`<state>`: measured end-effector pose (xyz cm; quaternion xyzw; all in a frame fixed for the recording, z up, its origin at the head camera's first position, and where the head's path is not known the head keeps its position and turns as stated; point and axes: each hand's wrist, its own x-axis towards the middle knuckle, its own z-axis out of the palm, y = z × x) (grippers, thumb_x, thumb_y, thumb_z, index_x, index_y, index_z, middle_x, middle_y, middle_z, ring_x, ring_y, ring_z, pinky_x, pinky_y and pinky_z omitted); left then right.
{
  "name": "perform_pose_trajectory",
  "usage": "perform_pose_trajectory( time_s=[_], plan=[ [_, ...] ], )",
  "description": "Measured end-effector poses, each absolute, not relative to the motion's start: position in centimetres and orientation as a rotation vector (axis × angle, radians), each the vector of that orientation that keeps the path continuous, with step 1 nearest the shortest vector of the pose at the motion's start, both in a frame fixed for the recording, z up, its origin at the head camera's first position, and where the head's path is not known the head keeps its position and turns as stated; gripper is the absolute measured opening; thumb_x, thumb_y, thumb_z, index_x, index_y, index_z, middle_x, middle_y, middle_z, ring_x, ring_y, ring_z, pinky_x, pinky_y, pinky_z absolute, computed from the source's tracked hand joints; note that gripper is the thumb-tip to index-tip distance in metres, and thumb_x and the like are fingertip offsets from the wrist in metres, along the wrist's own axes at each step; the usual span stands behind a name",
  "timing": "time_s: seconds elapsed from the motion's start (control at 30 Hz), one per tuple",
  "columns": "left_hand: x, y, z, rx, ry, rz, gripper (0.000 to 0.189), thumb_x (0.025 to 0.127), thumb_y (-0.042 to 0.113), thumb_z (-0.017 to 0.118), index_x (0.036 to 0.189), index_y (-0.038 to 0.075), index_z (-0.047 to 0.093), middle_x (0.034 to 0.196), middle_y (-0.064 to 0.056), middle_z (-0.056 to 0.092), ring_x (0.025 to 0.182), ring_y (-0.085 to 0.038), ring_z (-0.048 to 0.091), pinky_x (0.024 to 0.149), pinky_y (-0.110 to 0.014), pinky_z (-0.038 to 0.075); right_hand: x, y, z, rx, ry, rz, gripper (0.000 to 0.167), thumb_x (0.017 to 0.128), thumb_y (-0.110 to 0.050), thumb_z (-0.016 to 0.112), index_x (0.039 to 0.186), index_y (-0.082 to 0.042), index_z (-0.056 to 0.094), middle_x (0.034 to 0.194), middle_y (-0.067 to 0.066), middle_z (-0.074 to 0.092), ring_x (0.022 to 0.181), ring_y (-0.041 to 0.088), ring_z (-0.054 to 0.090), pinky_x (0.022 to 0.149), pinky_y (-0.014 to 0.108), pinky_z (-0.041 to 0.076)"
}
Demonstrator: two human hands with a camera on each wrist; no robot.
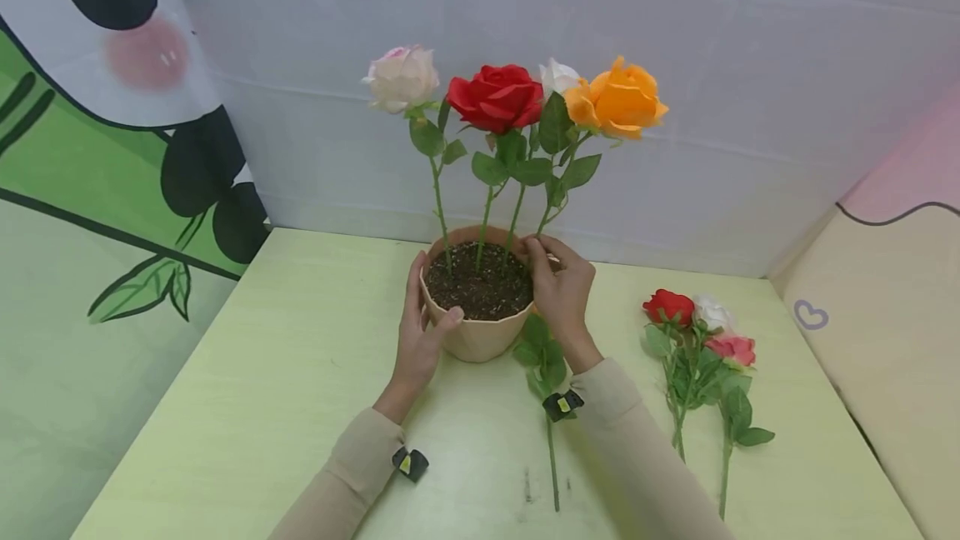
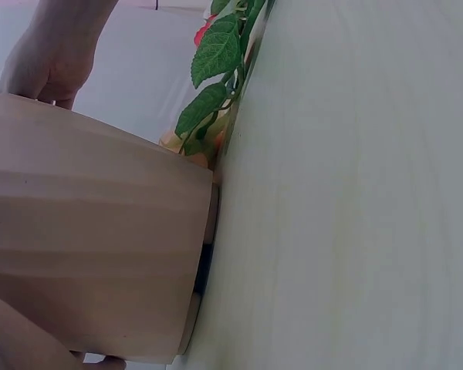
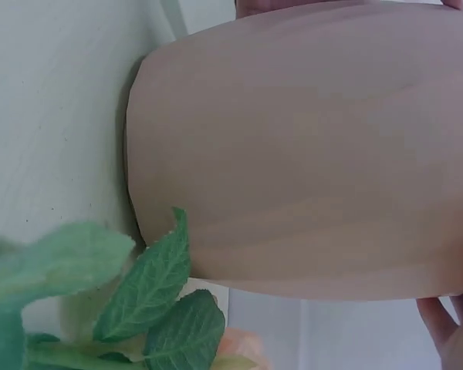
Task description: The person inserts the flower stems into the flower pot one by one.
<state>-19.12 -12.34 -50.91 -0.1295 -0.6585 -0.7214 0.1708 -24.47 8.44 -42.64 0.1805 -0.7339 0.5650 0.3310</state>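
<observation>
A beige flowerpot point(image 1: 480, 342) of dark soil point(image 1: 483, 286) stands near the table's back edge. My left hand point(image 1: 422, 332) holds its left side, thumb over the front rim. At the right rim my right hand point(image 1: 564, 286) pinches the lower stem of an orange rose point(image 1: 618, 100); the stem's end is hidden behind the fingers. A pale pink rose point(image 1: 402, 80), a red rose point(image 1: 497, 98) and a white rose point(image 1: 557, 77) stand upright in the soil. In both wrist views the pot's wall point(image 2: 92, 223) fills much of the picture.
A leafy flower stem point(image 1: 551, 440) lies on the table point(image 1: 225, 407) under my right wrist, its bloom mostly hidden. Farther right lie a red rose point(image 1: 669, 307), a white rose point(image 1: 712, 313) and a pink rose point(image 1: 732, 349). A pale cloth wall point(image 1: 712, 190) rises behind the table.
</observation>
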Motion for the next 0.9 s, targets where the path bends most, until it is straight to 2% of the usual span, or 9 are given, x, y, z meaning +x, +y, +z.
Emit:
perform_pose_trajectory(
  time_s=[0.1, 0.2, 0.23, 0.37, 0.47, 0.53, 0.67, 0.77, 0.9],
  plan=[
    [-19.2, -12.6, -51.0, -0.355, -1.887, -2.043, 0.099, 0.098, 0.032, 0.075, 0.18, 0.031, 0.019, 0.186, -0.001, 0.014, 0.172, -0.033, 0.011, 0.127, -0.081, 0.013, -24.4, 8.2, -42.6, 0.443, -1.933, 1.499, 0.02, 0.109, -0.006, 0.07, 0.107, 0.007, 0.084, 0.098, 0.023, 0.082, 0.08, 0.042, 0.081, 0.067, 0.019, 0.061],
    [-20.1, -13.0, -52.3, -0.351, -1.89, -2.046, 0.1, 0.099, 0.033, 0.077, 0.18, 0.032, 0.019, 0.186, 0.0, 0.015, 0.171, -0.031, 0.013, 0.129, -0.077, 0.016, -24.5, 8.2, -42.4, 0.44, -1.95, 1.492, 0.019, 0.109, -0.006, 0.07, 0.106, 0.007, 0.084, 0.097, 0.022, 0.082, 0.084, 0.041, 0.082, 0.074, 0.024, 0.065],
    [-20.2, -13.1, -52.5, -0.363, -1.876, -2.059, 0.101, 0.098, 0.032, 0.077, 0.18, 0.031, 0.018, 0.186, -0.001, 0.014, 0.172, -0.032, 0.012, 0.129, -0.078, 0.014, -24.4, 8.2, -42.3, 0.442, -1.954, 1.493, 0.019, 0.109, -0.005, 0.07, 0.106, 0.007, 0.083, 0.097, 0.023, 0.082, 0.084, 0.041, 0.082, 0.074, 0.024, 0.064],
    [-21.7, -13.4, -55.1, -0.344, -1.865, -2.106, 0.102, 0.096, 0.033, 0.08, 0.179, 0.04, 0.02, 0.185, 0.011, 0.016, 0.171, -0.021, 0.013, 0.131, -0.072, 0.016, -24.3, 8.4, -42.2, 0.447, -1.971, 1.485, 0.017, 0.108, -0.003, 0.071, 0.104, 0.008, 0.084, 0.095, 0.023, 0.082, 0.08, 0.042, 0.081, 0.064, 0.015, 0.054],
    [-22.1, -13.4, -55.7, -0.34, -1.86, -2.113, 0.101, 0.096, 0.034, 0.082, 0.177, 0.045, 0.023, 0.184, 0.016, 0.018, 0.17, -0.017, 0.013, 0.131, -0.07, 0.016, -24.3, 8.7, -42.0, 0.478, -1.988, 1.462, 0.017, 0.108, -0.002, 0.071, 0.105, 0.008, 0.084, 0.095, 0.023, 0.082, 0.08, 0.042, 0.081, 0.066, 0.012, 0.053],
    [-21.5, -13.1, -54.6, -0.359, -1.857, -2.094, 0.101, 0.097, 0.033, 0.081, 0.178, 0.042, 0.021, 0.185, 0.01, 0.016, 0.171, -0.023, 0.013, 0.13, -0.074, 0.016, -24.4, 8.9, -41.9, 0.503, -1.997, 1.435, 0.017, 0.107, -0.002, 0.071, 0.105, 0.009, 0.084, 0.095, 0.023, 0.083, 0.082, 0.041, 0.081, 0.07, 0.013, 0.056],
    [-19.7, -12.4, -51.5, -0.363, -1.86, -2.08, 0.101, 0.098, 0.032, 0.077, 0.18, 0.034, 0.018, 0.187, -0.001, 0.013, 0.172, -0.032, 0.011, 0.129, -0.078, 0.012, -24.6, 9.2, -41.9, 0.531, -2.021, 1.393, 0.015, 0.106, -0.001, 0.072, 0.105, 0.008, 0.084, 0.094, 0.021, 0.083, 0.084, 0.039, 0.082, 0.077, 0.023, 0.062],
    [-19.5, -12.4, -51.4, -0.35, -1.86, -2.086, 0.101, 0.098, 0.032, 0.077, 0.18, 0.031, 0.018, 0.187, -0.004, 0.013, 0.171, -0.034, 0.011, 0.13, -0.077, 0.012, -24.8, 9.4, -42.1, 0.542, -2.031, 1.392, 0.015, 0.106, -0.002, 0.072, 0.106, 0.008, 0.085, 0.094, 0.021, 0.083, 0.085, 0.039, 0.082, 0.081, 0.026, 0.063],
    [-21.3, -13.0, -54.6, -0.328, -1.86, -2.113, 0.102, 0.096, 0.035, 0.082, 0.178, 0.042, 0.021, 0.185, 0.01, 0.016, 0.171, -0.021, 0.014, 0.132, -0.071, 0.013, -24.7, 9.4, -42.5, 0.541, -2.016, 1.437, 0.016, 0.107, -0.003, 0.072, 0.108, 0.007, 0.084, 0.096, 0.021, 0.083, 0.081, 0.04, 0.081, 0.071, 0.017, 0.055]
  ],
)
